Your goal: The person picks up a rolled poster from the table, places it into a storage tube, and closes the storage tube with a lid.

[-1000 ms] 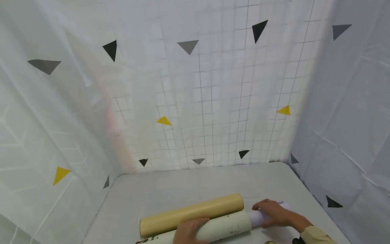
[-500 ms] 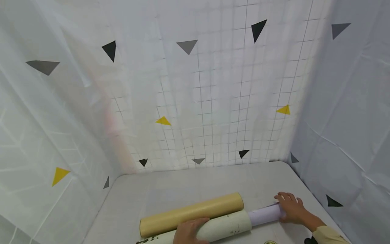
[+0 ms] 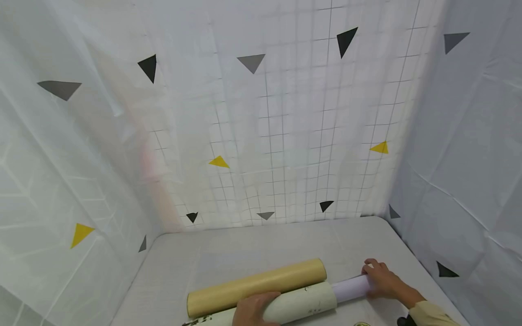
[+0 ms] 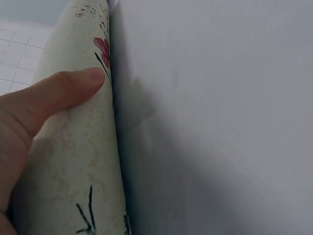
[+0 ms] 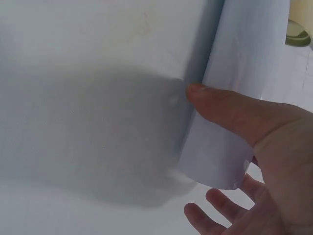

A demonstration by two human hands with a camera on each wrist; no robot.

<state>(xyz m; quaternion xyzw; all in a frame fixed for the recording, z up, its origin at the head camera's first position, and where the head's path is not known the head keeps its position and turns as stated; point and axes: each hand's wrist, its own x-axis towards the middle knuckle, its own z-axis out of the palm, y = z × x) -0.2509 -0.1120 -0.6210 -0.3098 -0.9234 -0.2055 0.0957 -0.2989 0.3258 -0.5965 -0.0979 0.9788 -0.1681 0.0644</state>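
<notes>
Two rolls are held on my feed: the left hand (image 3: pixel 253 309) grips the floral roll (image 3: pixel 302 302), seemingly steadying it; the right hand (image 3: pixel 384 282) pinches the lilac roll (image 3: pixel 350 290) projecting from the floral roll's right end.

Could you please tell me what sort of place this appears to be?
Probably a small screened-off work booth: triangle-patterned sheets enclose the back and both sides, a pale table sits between them, and a floral roll lies on it.
</notes>
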